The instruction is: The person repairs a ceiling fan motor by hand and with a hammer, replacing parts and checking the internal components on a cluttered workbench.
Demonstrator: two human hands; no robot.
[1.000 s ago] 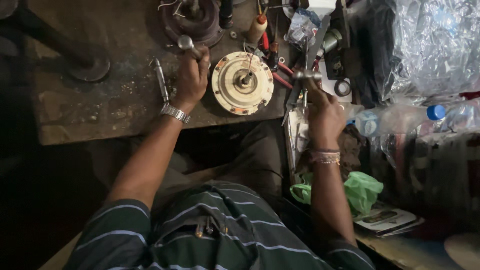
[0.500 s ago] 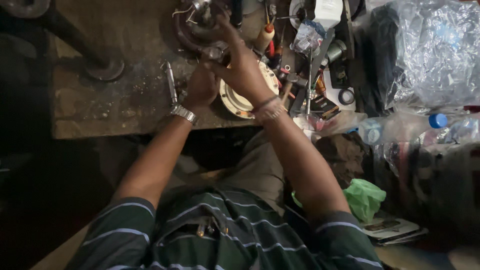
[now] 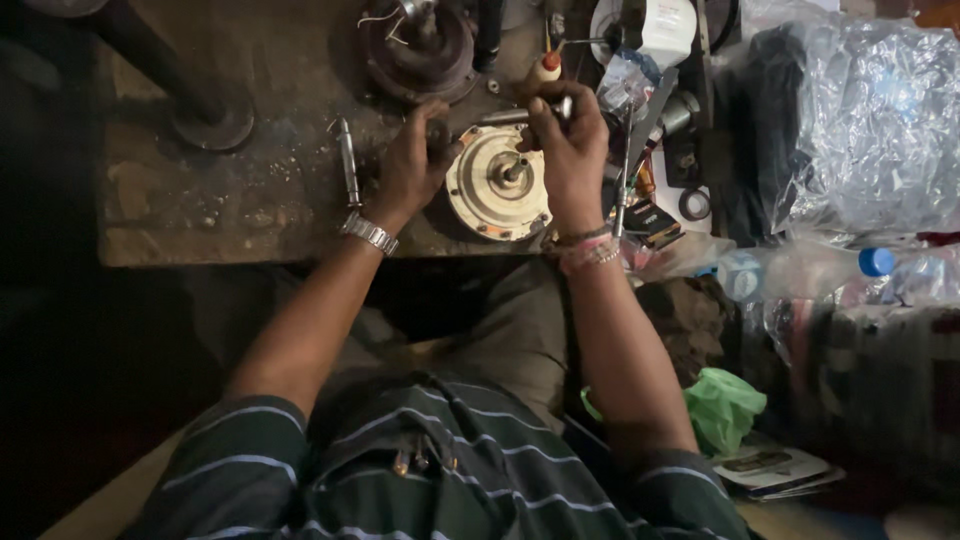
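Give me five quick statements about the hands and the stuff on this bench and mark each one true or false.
1. The right hand grips a metal rod above the round cream-coloured motor part. True.
2. The left hand is lifted well clear of the bench. False: it rests on the workbench at the left edge of the motor part.
3. A metal watch sits on the left wrist. True.
4. A bottle with a red cap lies at the right. False: the plastic bottle has a blue cap.
5. A green bag lies beside the right forearm. True.
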